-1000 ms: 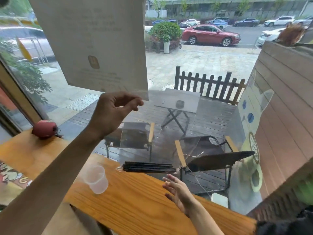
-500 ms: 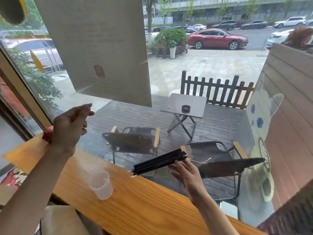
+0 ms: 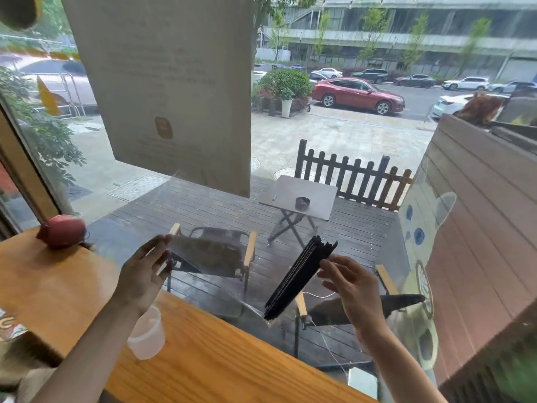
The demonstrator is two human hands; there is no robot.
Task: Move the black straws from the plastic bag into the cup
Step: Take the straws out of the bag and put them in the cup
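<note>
holding: the right hand [image 3: 353, 289] pinches the upper part of a bundle of thin black plastic straws [image 3: 299, 279] between thumb and fingers, raised above the counter
straws: the bundle tilts steeply, its top end up near the right hand's fingertips and its bottom end lower and to the left, off the counter's far edge, in front of the window glass
plastic bag: a clear, thin plastic bag [image 3: 203, 251] shows faintly as a transparent sheet stretched between the two hands; its lower corner sits at the straws' bottom end, so the straws seem to lie inside it, though the film is too clear to trace fully
left hand: the left hand [image 3: 145, 276] is raised with fingers straight and loosely spread, fingertips at the bag's upper left edge; whether it pinches the film or only touches it, i cannot tell
cup: a small translucent white plastic cup [image 3: 146, 334] stands upright on the counter, just below the left wrist and partly hidden by the forearm; no straws are in it
counter: a long orange-brown wooden counter [image 3: 220, 365] runs along the window
other: a round red ball-like object [image 3: 62, 231] rests at the counter's far left end, well apart from the cup
beyond the glass: a dark wooden deck with folding chairs, a small grey table and a picket fence
</note>
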